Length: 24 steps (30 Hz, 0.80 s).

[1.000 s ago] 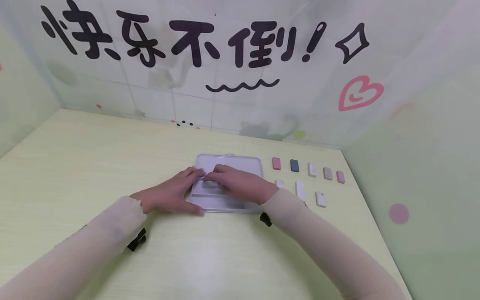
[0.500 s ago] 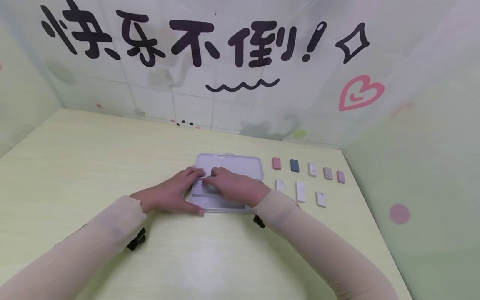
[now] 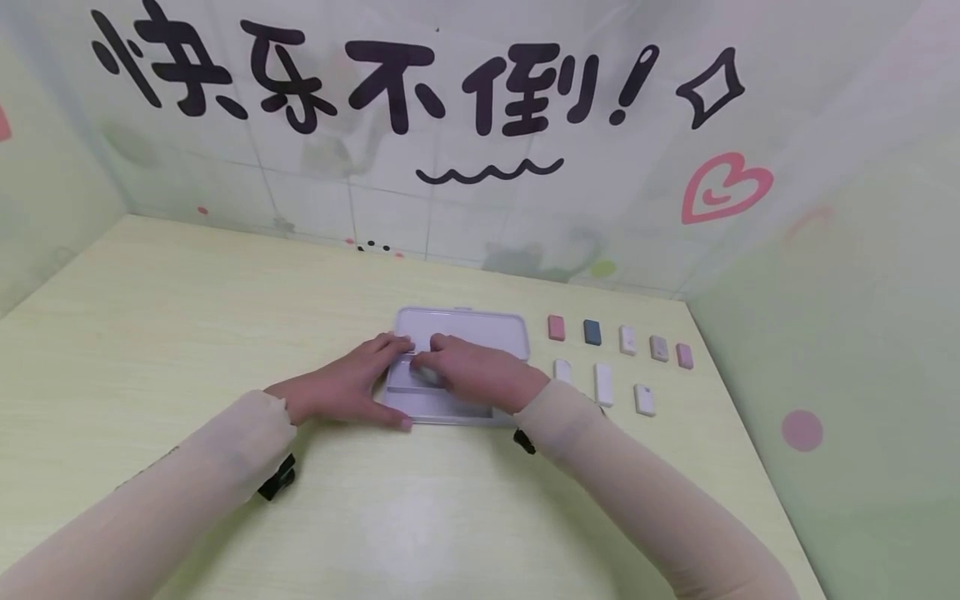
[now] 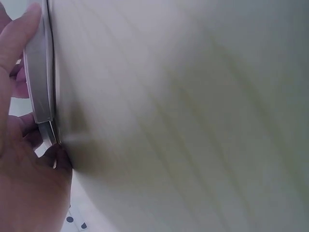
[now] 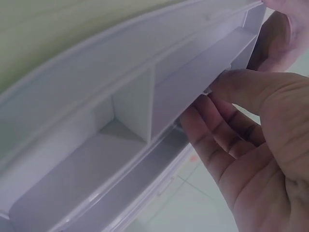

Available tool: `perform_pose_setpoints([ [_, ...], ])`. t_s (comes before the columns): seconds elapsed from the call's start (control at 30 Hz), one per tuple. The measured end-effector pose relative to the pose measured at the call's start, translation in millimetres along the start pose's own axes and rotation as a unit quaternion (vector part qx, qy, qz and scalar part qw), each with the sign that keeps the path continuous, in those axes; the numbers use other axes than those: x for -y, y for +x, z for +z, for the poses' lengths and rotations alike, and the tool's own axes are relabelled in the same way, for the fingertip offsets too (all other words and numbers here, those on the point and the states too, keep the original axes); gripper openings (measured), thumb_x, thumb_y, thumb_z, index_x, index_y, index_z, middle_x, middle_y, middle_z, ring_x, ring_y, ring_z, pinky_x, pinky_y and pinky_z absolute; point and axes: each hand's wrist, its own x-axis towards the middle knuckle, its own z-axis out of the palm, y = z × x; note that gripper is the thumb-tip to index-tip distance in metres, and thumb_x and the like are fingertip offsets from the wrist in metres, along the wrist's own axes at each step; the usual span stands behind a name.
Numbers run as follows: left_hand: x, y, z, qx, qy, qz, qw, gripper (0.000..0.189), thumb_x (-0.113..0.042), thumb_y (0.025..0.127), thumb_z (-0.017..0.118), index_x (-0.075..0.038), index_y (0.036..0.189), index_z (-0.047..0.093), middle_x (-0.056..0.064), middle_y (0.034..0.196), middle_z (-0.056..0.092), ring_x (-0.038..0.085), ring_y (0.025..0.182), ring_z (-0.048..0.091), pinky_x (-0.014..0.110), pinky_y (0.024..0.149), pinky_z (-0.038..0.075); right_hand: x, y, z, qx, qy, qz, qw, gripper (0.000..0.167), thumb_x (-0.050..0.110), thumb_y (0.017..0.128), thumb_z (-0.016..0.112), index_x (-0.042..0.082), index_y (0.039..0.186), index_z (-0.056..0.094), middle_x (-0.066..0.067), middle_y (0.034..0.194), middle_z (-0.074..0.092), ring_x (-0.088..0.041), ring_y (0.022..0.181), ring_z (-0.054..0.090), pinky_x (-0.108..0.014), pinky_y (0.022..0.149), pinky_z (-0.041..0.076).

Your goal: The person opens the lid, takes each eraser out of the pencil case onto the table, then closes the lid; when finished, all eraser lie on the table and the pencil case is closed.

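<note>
A pale lilac pencil case [image 3: 450,404] lies with its lid [image 3: 491,333] folded back on the table. My left hand [image 3: 348,387] grips its left end, with the thumb on the front edge and the fingers at the back. In the left wrist view the thumb [image 4: 19,34] presses the case wall. My right hand [image 3: 480,373] reaches into the rear left compartment [image 3: 405,379]. Its thumb and fingers pinch a small pale block, mostly hidden behind them; in the right wrist view only a whitish edge shows by the thumb [image 5: 241,89].
To the right of the case lie several small eraser-like blocks in two rows: a red-pink block [image 3: 556,327], a blue block [image 3: 592,332], a grey block [image 3: 658,348], a pink block [image 3: 684,356] and white ones such as a long white block [image 3: 603,384]. A printed wall stands behind.
My right hand has shifted slightly left and settled in the compartment, and the pale block beneath it shows less than before. The left hand keeps its place on the case.
</note>
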Motion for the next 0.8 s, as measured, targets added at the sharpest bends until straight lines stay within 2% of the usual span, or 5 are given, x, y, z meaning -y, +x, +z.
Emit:
perform_pose_setpoints([
  [0.13,0.4,0.2,0.7,0.002,0.0,-0.001,1.0,0.111,-0.055,0.08,0.087,-0.003,0.161,0.032,0.019,0.169,0.028,0.042,0.156,0.029,0.062,0.126,0.031,-2,-0.7,0,-0.003,0.017,0.0,0.9998,0.037,0.01,0.106,0.059,0.021,0.142,0.064,-0.005,0.111,0.068,-0.014,0.09,0.061,-0.025,0.084,0.054],
  [0.37,0.2,0.6,0.4,0.0,0.001,-0.005,1.0,0.111,-0.055,0.08,0.087,-0.006,0.162,0.032,0.019,0.17,0.027,0.043,0.157,0.028,0.063,0.126,0.03,-6,-2.8,0,-0.006,0.084,-0.002,0.9965,0.037,0.009,0.106,0.06,0.019,0.142,0.062,-0.003,0.12,0.072,-0.015,0.107,0.066,-0.03,0.101,0.055],
  [0.63,-0.9,-0.3,-0.1,-0.003,0.0,-0.001,1.0,0.111,-0.056,0.08,0.087,-0.005,0.162,0.031,0.021,0.169,0.027,0.044,0.157,0.028,0.064,0.126,0.03,-10,-4.3,2,-0.027,0.114,0.001,0.9932,0.038,0.008,0.104,0.062,0.018,0.141,0.062,-0.003,0.111,0.07,-0.014,0.095,0.063,-0.027,0.091,0.056],
  [0.8,0.5,-0.1,0.6,-0.005,0.005,-0.002,1.0,0.112,-0.055,0.08,0.087,-0.004,0.162,0.031,0.021,0.169,0.028,0.043,0.156,0.029,0.063,0.126,0.031,-14,-4.1,6,-0.032,0.141,0.006,0.9895,0.038,0.007,0.102,0.065,0.016,0.139,0.061,-0.005,0.118,0.07,-0.015,0.101,0.063,-0.03,0.096,0.056],
])
